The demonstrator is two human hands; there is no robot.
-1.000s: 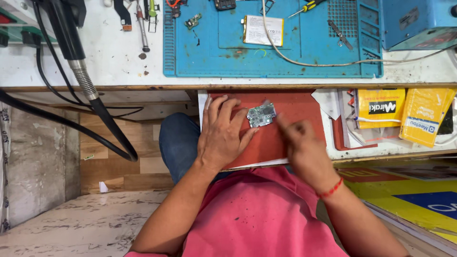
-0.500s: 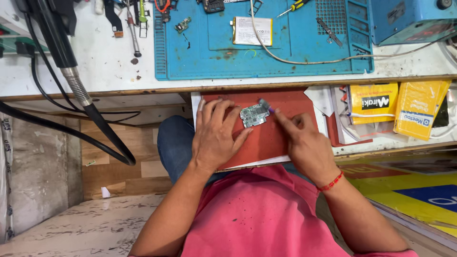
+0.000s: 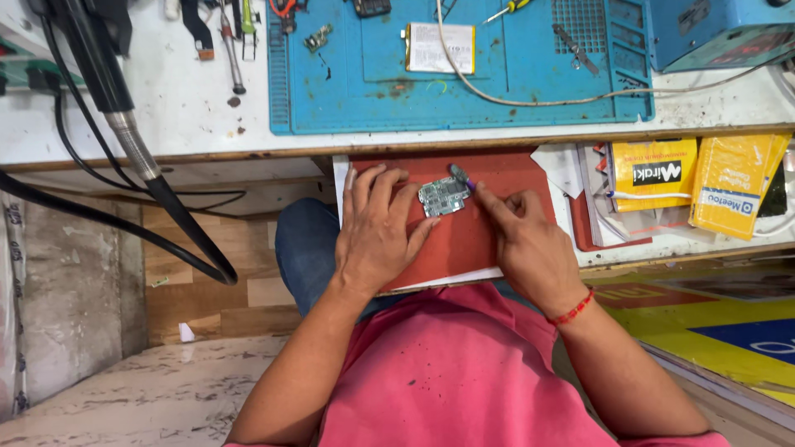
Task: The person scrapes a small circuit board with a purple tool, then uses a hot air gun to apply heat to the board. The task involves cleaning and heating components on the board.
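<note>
A small grey-green circuit board (image 3: 443,196) lies on a red book-like pad (image 3: 464,240) that rests on my lap under the bench edge. My left hand (image 3: 377,228) lies flat on the pad, its fingertips pressing against the board's left side. My right hand (image 3: 526,240) pinches a thin tool with a purple grip (image 3: 462,176), whose tip sits at the board's upper right corner.
The white workbench (image 3: 190,99) carries a blue work mat (image 3: 455,66) with a white battery (image 3: 440,47), a screwdriver (image 3: 507,10), tweezers and a cable. A blue box stands at top right (image 3: 712,29). Yellow packets (image 3: 691,178) fill a drawer on the right. Black hoses hang at left (image 3: 124,141).
The view has shifted slightly. My right hand has slid a little along the board's right edge with the tool. The left hand stays on the board.
</note>
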